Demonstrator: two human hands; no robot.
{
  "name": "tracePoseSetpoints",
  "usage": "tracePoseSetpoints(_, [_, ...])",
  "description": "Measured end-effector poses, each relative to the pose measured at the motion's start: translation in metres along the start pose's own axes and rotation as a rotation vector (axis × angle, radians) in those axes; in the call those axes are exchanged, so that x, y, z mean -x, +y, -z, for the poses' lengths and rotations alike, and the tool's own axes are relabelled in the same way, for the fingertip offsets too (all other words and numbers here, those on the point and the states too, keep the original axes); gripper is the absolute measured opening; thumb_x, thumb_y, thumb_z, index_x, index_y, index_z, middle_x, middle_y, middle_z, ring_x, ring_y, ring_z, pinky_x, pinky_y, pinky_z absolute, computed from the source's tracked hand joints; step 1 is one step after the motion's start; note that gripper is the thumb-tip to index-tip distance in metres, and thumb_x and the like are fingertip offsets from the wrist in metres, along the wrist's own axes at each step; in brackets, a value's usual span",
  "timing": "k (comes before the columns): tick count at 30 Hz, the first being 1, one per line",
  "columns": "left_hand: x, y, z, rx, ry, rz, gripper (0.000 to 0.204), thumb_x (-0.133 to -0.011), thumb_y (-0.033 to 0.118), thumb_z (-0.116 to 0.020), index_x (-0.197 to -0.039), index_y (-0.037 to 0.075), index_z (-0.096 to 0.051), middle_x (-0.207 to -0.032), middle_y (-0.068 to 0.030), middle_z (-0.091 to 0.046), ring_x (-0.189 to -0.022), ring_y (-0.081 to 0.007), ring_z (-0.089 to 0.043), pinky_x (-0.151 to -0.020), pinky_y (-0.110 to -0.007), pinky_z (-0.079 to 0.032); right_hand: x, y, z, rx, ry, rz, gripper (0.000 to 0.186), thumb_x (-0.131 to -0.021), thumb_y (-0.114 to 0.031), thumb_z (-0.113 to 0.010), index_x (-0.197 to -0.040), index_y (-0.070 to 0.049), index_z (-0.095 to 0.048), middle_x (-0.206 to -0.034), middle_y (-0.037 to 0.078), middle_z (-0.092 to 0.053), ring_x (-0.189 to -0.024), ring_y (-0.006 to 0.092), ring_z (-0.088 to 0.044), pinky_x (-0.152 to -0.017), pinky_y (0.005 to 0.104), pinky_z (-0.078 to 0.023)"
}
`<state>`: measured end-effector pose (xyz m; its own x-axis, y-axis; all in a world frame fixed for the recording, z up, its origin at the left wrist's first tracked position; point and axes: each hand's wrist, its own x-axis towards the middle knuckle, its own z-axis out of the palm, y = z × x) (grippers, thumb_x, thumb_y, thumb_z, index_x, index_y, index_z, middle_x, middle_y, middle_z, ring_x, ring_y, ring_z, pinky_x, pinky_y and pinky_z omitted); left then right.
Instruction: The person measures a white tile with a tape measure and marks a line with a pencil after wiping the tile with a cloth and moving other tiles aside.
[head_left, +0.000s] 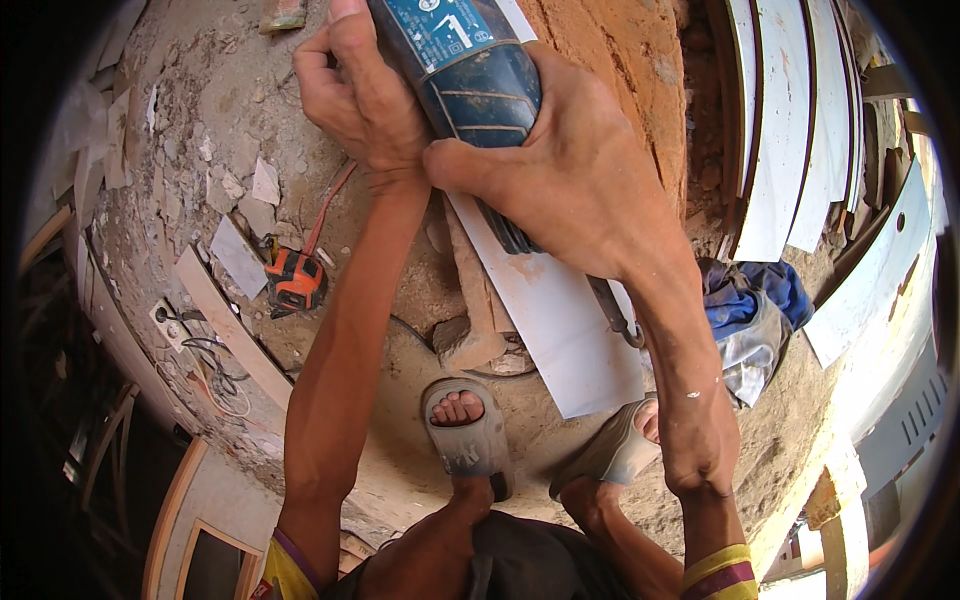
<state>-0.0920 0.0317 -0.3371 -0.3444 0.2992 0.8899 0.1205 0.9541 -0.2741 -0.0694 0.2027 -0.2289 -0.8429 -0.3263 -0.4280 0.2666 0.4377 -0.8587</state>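
My right hand (590, 170) wraps around a dark blue power tool (470, 90) with a blue label, its thumb lying across the body. A cord (615, 310) runs down behind my wrist. My left hand (360, 110) is beside the tool's upper left, fingers curled and the top cut off by the frame edge; what they grip is unclear. Beneath the tool lies a long white strip panel (545, 330) over a broken piece of masonry (465, 340). An orange tape measure (295, 280) lies left of my left forearm.
Dusty rubble ground surrounds my sandaled feet (460, 420). A power socket with wires (175, 325) and a wooden strip (225, 315) lie left. Reddish rough masonry (630, 70) is at top. Stacked white strips (780, 130), blue and grey cloth (755, 310) and another panel (860, 270) are right.
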Motion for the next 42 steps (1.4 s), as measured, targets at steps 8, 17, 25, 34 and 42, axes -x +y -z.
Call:
tracePoseSetpoints(8, [0.021, -0.01, -0.006, 0.52, -0.002, 0.848, 0.06, -0.107, 0.033, -0.067, -0.145, -0.009, -0.05, -0.135, -0.023, -0.061, -0.112, -0.0287, -0.064, -0.095, -0.04, -0.053, 0.005, 0.0, -0.004, -0.042, 0.037, 0.032, 0.062, -0.076, -0.028, -0.087, -0.123, 0.007, -0.069, -0.095, 0.013, -0.074, -0.086, 0.021, -0.071, -0.084, 0.0363, -0.058])
tracePoseSetpoints(17, [-0.02, 0.003, 0.013, 1.046, -0.257, 1.795, 0.04, -0.11, 0.031, -0.064, -0.126, -0.006, -0.058, -0.109, -0.0091, -0.066, -0.088, -0.0139, -0.065, -0.077, -0.028, -0.055, 0.045, -0.017, -0.005, -0.276, 0.062, -0.03, 0.068, -0.074, -0.018, -0.087, -0.134, 0.004, -0.064, -0.106, 0.011, -0.075, -0.093, 0.0181, -0.07, -0.088, 0.0343, -0.057])
tracePoseSetpoints(25, [-0.004, -0.011, 0.012, 0.993, -0.431, 1.648, 0.046, -0.105, 0.034, -0.071, -0.128, -0.006, -0.064, -0.114, -0.0134, -0.071, -0.102, -0.0204, -0.069, -0.092, -0.035, -0.056, 0.078, -0.03, 0.032, -0.218, 0.192, -0.035, 0.066, -0.07, -0.025, -0.092, -0.125, 0.004, -0.068, -0.091, 0.008, -0.073, -0.075, 0.0143, -0.07, -0.07, 0.0286, -0.058])
tracePoseSetpoints(34, [0.016, -0.091, -0.059, 1.048, -0.31, 1.547, 0.053, -0.108, 0.036, -0.065, -0.127, -0.014, -0.067, -0.11, -0.0148, -0.074, -0.1, -0.022, -0.069, -0.087, -0.037, -0.056, 0.101, -0.024, 0.091, 0.069, 0.403, -0.096, 0.06, -0.079, -0.045, -0.084, -0.11, 0.004, -0.071, -0.079, 0.011, -0.07, -0.06, 0.0187, -0.067, -0.059, 0.0301, -0.055])
tracePoseSetpoints(42, [-0.008, -0.095, -0.103, 1.059, -0.461, 1.725, 0.066, -0.107, 0.041, -0.065, -0.136, -0.017, -0.06, -0.122, -0.0201, -0.073, -0.107, -0.0271, -0.073, -0.092, -0.041, -0.062, 0.129, -0.015, 0.112, 0.099, 0.411, -0.175, 0.061, -0.079, -0.046, -0.082, -0.111, 0.004, -0.072, -0.079, 0.012, -0.07, -0.061, 0.0194, -0.067, -0.059, 0.0316, -0.053])
